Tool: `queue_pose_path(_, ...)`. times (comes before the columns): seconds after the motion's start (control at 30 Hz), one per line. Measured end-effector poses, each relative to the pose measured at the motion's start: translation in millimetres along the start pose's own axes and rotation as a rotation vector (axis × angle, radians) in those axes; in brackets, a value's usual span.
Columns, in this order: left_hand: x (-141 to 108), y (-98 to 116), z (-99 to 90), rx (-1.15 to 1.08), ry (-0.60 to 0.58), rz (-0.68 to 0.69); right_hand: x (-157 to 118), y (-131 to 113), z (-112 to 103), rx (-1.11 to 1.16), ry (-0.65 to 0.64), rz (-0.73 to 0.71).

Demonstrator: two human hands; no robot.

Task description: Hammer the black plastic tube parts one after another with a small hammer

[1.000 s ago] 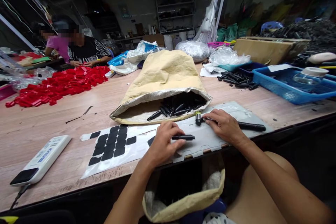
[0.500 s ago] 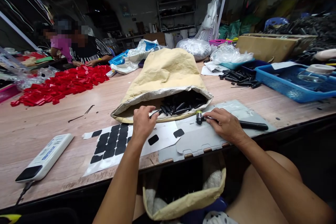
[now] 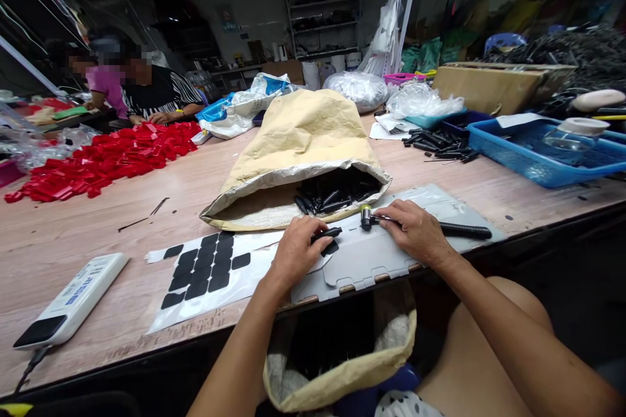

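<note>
The left hand (image 3: pixel 299 249) pinches one black piece (image 3: pixel 330 232) between thumb and fingers, over the near grey board (image 3: pixel 372 264). The right hand (image 3: pixel 413 229) has its fingers curled around the thin neck of a hammer (image 3: pixel 464 230), with its head (image 3: pixel 366 217) just to the right of that piece. More black pieces (image 3: pixel 337 194) lie in the mouth of the big tan sack (image 3: pixel 306 124), farther off. The step now seems to be setting one piece up beside the hammer. The next move looks to need a firm pinch and fingertips kept clear of the hammer's head.
</note>
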State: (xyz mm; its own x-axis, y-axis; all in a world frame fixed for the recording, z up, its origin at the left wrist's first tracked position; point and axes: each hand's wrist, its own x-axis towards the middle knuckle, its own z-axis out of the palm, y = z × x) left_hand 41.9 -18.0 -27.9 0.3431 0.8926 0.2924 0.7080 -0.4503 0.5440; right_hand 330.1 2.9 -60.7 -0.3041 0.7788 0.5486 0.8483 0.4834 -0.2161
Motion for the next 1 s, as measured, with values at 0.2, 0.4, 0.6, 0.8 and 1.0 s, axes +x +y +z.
queue_pose_path(0.2, 2, -12, 13.8, -0.047, 0.029, -0.072, 1, 3, 0, 0.031, -0.008, -0.012)
queue_pose_path(0.4, 4, -14, 10.0, -0.102, 0.001, -0.109, 14, -30, -19, 0.246, 0.097, 0.016)
queue_pose_path(0.6, 5, -15, 11.6, -0.124, -0.007, -0.119, 20, -93, -26, 0.485, 0.161, -0.07)
queue_pose_path(0.8, 4, -13, 11.4, -0.084, 0.012, -0.115, 11, -94, -8, 0.221, 0.033, -0.092)
queue_pose_path(1.0, 4, -16, 14.8, -0.127, 0.016, -0.122, 12, -85, -18, 0.262, 0.146, -0.047)
